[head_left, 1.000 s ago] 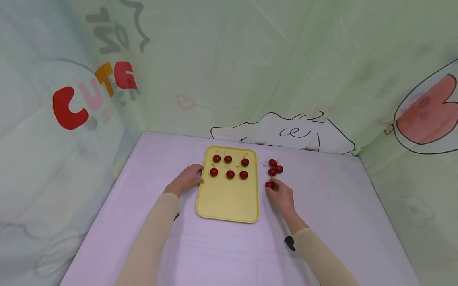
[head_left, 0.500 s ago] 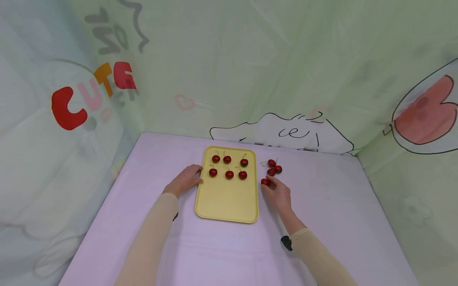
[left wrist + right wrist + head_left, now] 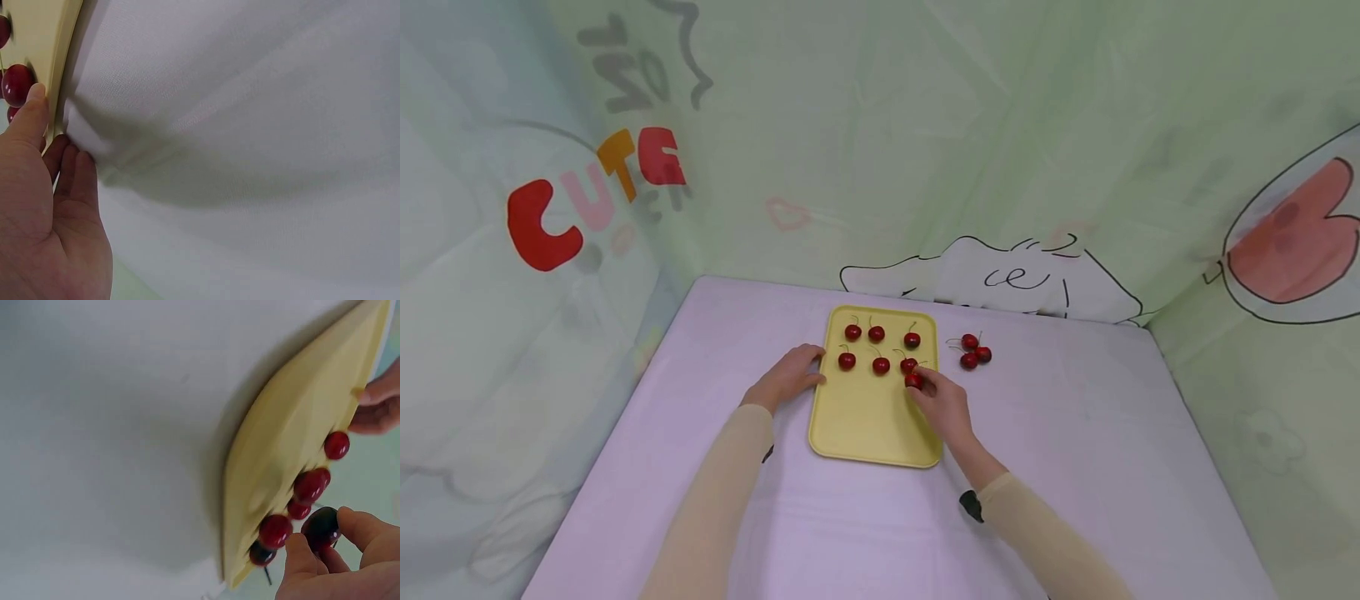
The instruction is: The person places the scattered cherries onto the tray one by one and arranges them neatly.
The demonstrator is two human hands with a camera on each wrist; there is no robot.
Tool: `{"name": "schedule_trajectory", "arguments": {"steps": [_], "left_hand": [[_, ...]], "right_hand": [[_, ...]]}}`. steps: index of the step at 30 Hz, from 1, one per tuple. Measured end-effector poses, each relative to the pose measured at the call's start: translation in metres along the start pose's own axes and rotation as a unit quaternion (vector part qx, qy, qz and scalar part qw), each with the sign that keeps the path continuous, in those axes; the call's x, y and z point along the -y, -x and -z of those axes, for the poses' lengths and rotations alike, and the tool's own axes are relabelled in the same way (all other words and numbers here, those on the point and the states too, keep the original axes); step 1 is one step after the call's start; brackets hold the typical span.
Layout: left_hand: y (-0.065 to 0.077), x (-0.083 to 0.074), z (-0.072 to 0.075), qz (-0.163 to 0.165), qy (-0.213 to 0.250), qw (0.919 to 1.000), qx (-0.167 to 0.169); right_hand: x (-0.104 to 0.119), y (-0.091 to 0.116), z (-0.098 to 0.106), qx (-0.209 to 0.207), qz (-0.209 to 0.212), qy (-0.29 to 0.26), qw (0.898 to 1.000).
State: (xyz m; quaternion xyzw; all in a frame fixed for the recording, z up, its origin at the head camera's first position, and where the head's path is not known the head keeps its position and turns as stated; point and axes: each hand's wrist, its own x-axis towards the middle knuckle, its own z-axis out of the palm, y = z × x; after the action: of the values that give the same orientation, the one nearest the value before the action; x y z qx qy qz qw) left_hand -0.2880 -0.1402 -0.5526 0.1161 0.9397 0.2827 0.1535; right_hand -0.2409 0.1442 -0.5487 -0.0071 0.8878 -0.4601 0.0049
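My right hand (image 3: 946, 408) pinches a dark red cherry (image 3: 913, 381) between thumb and fingertips, over the right side of the yellow tray (image 3: 865, 425). In the right wrist view the held cherry (image 3: 320, 526) looks dark on top, with other cherries beyond it on the tray. Two rows of cherries, three in each, lie in the tray's far half, stems mostly pointing away. My left hand (image 3: 786, 377) grips the tray's left rim; in the left wrist view the thumb lies over the rim beside a cherry (image 3: 17, 85), and the fingers are at its outer side.
Three cherries (image 3: 969, 360) lie grouped on the pale lilac tablecloth (image 3: 1060, 433), right of the tray. Behind the table hangs a printed pale green curtain (image 3: 880, 167), which continues along both sides.
My right hand has carried the cherry from the tablecloth leftward over the tray's right rim, close to the near row. My left hand has stayed at the tray's left rim.
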Motion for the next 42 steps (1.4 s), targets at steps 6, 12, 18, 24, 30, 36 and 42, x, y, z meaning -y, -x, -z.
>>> {"name": "schedule_trajectory", "arguments": {"steps": [6, 12, 18, 24, 30, 36, 42], "left_hand": [[0.000, 0.000, 0.000, -0.018, 0.000, 0.9998, -0.002], [-0.001, 0.002, 0.000, -0.012, -0.001, 0.9999, 0.003], [-0.003, 0.003, 0.000, -0.005, 0.003, 1.0000, 0.004], [-0.004, 0.005, 0.000, -0.013, 0.002, 0.9999, 0.000], [-0.003, 0.005, 0.000, -0.025, 0.000, 0.9997, -0.002], [-0.002, 0.004, 0.000, -0.030, -0.005, 0.9995, -0.003], [-0.005, 0.006, -0.001, -0.032, -0.010, 0.9994, -0.002]], "right_hand": [[0.015, 0.003, -0.026, 0.023, 0.025, 0.001, 0.999], [0.022, 0.003, -0.048, 0.048, 0.034, -0.002, 0.998], [0.030, 0.004, -0.064, 0.065, 0.057, 0.006, 0.996], [0.040, 0.004, -0.074, 0.079, 0.059, 0.017, 0.995], [0.043, 0.004, -0.082, 0.087, 0.063, 0.035, 0.994], [0.046, 0.003, -0.087, 0.086, 0.065, 0.059, 0.992], [0.047, 0.001, -0.093, 0.085, 0.062, 0.097, 0.990]]}}
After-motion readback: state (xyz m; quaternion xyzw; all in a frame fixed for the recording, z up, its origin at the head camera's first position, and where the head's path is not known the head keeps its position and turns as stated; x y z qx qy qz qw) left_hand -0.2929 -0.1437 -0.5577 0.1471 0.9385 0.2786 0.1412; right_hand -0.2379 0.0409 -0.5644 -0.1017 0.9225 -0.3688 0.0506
